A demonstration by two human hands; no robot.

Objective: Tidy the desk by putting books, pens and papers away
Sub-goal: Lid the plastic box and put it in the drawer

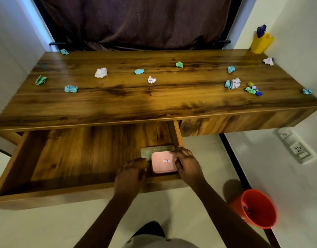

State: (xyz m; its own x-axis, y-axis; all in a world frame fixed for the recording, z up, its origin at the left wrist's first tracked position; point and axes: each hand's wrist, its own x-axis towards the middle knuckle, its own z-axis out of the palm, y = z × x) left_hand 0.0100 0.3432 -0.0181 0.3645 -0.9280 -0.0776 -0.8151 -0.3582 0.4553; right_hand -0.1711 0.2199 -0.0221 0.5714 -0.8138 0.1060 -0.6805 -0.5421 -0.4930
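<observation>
Two books in the open drawer [73, 154], at its front right corner: a pink book [164, 161], round-cornered with a small red-framed label, lies on a dull green book [154, 149]. My left grip [131, 173] clasps the green book's left edge; my right grip [187, 165] clasps the pink book's right edge.

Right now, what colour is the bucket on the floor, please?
The bucket is red, seen in the head view.
</observation>
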